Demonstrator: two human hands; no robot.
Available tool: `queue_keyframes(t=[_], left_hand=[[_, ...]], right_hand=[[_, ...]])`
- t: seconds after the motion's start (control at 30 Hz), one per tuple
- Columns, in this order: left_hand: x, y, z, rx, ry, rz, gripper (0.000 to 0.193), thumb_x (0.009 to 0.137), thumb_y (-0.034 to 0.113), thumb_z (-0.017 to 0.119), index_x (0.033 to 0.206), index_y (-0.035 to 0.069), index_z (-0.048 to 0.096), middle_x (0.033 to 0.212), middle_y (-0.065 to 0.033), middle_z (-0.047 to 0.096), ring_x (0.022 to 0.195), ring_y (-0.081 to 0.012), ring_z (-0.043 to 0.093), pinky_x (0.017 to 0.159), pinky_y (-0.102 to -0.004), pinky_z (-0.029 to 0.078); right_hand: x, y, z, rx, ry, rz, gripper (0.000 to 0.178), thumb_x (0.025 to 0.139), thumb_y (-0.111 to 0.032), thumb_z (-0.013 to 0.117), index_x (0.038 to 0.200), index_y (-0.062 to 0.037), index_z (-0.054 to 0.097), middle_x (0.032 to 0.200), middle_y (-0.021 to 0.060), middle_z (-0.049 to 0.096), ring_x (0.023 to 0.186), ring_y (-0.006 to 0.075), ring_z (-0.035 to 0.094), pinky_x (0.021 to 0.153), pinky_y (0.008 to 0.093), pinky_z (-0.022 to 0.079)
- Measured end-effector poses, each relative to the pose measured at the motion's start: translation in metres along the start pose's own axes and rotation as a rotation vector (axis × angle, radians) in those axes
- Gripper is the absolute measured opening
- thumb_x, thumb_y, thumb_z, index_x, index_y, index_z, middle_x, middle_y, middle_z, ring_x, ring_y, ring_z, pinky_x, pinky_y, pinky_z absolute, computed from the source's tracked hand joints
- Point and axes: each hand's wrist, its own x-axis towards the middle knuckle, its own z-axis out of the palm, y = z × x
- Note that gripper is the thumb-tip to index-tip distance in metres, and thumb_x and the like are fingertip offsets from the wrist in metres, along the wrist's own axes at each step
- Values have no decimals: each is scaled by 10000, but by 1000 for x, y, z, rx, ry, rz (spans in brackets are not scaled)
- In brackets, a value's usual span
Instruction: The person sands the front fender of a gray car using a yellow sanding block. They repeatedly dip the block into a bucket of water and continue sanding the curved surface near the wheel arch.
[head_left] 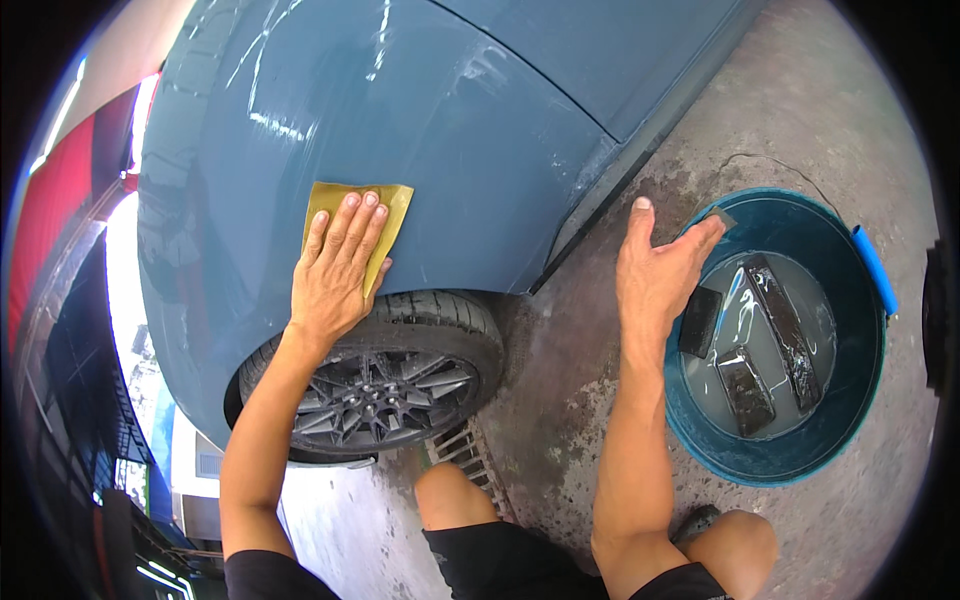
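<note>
My left hand (pixel 342 255) lies flat on a yellow sheet of sandpaper (pixel 318 203), pressing it against the blue-grey car fender (pixel 470 190) above the wheel arch. The fingers are stretched out, and the thumb sits at the sheet's right edge. Off to the right, my right hand (pixel 662 265) hangs over the left rim of a teal bucket (pixel 775 478), its thumb spread upward. A small brown-grey piece (pixel 724 217) pokes out past its fingertips; the palm side is hidden. Cloudy water in the bucket holds several dark blocks (pixel 782 325).
The car's wheel (pixel 375 395) stands below the fender, beside a metal floor drain grate (pixel 470 455). A wire bucket handle with a blue grip (pixel 875 270) hangs at the right. The concrete floor (pixel 560 400) is stained. My bent knees are at the lower edge.
</note>
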Motion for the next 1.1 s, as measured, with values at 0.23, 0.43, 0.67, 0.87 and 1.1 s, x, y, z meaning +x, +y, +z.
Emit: queue_keyframes(t=[0.23,0.43,0.67,0.87,1.1], left_hand=[[189,1,-30,37,368,64,635,1120,383,524,1669,82,416,1748,-96,382,1640,-267,298,1345,-480,221],[59,8,-4,4,114,0,621,1121,370,522,1667,91,424,1748,-100,380,1639,-267,299,1345,-477,222],[185,2,-34,58,356,56,621,1121,375,526,1653,67,438,1724,-101,423,1626,-266,328,1330,-488,245],[65,3,-11,-9,127,-4,657,1115,403,529,1672,73,416,1752,-102,381,1650,-267,286,1349,-491,197],[198,-19,-35,57,472,97,591,1121,374,520,1617,57,480,1685,-111,475,1594,-299,373,1316,-509,265]], right_hand=[[-8,-3,3,21,6,28,995,1020,-414,690,1575,261,216,1655,481,249,1601,546,242,1319,560,228],[7,-4,-4,-10,47,-11,983,1026,-411,678,1578,259,216,1655,480,250,1601,549,242,1323,561,218],[-8,-6,-1,33,3,25,996,1025,-420,680,1585,254,207,1657,476,251,1605,542,239,1321,566,221],[7,-4,-5,-67,46,-10,1018,1026,-477,688,1582,245,234,1670,454,258,1605,531,248,1334,508,230],[-4,-5,4,20,13,1,1003,1023,-444,683,1584,249,221,1661,477,241,1610,536,227,1318,559,228]])
